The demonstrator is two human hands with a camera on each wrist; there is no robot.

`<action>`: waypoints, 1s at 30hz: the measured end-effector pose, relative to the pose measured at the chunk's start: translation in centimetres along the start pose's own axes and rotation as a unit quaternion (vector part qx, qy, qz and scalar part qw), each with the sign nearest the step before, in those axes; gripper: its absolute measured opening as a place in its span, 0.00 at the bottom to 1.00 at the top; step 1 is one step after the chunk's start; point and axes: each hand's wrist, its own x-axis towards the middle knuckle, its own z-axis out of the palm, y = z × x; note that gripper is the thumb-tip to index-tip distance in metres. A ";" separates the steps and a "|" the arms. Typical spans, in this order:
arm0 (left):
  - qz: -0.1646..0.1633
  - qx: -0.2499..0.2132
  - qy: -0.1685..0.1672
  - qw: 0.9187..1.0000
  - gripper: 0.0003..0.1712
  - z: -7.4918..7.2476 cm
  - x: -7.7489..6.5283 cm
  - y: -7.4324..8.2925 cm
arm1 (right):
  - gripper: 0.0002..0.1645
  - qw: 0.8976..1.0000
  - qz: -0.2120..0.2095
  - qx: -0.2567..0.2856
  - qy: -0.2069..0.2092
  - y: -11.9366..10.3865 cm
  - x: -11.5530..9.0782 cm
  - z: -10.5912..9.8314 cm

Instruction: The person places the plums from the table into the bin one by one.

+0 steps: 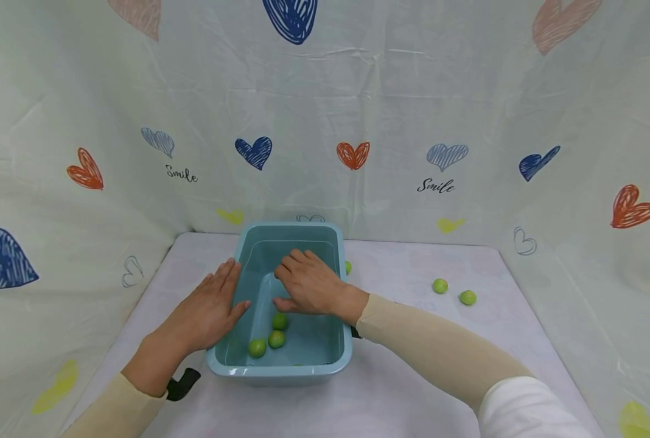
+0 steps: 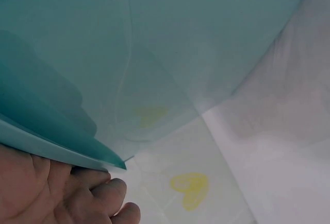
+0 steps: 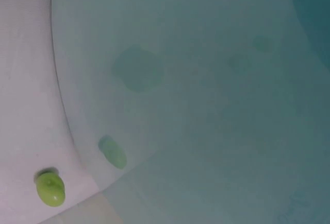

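Note:
A blue-green plastic basin [image 1: 281,371] stands on the table, with several small green limes [image 1: 276,339] in its near part. My left hand [image 1: 207,307] rests along the left rim. Its fingers lie straight outside the rim, and the thumb reaches over the inside. In the left wrist view, that hand [image 2: 56,193] touches the basin's rim [image 2: 56,152]. Above the basin's middle, my right hand [image 1: 311,283] is palm down, fingers bent and thumb apart. Its fingertips and palm are hidden, so whether it holds anything cannot be seen. The right wrist view shows the basin's outer wall [image 3: 196,131].
On the white table [image 1: 407,365], two limes [image 1: 440,286] lie to the right of the basin. Another lime [image 1: 348,267] sits against the basin's right side, partly hidden. A heart-printed curtain [image 1: 391,109] hangs behind and along both sides.

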 end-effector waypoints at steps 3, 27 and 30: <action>0.002 0.002 0.003 1.000 0.46 0.0 0.0 -0.1 | 0.28 1.000 0.002 0.008 0.009 0.0 0.0 0.0; -0.007 0.009 -0.002 1.000 0.47 0.1 -0.1 -0.1 | 0.26 0.998 0.042 -0.008 0.046 2.1 -2.4 -1.3; -0.007 0.009 0.000 1.000 0.46 0.2 -0.1 0.0 | 0.27 0.997 0.056 -0.004 0.053 2.7 -3.1 -1.5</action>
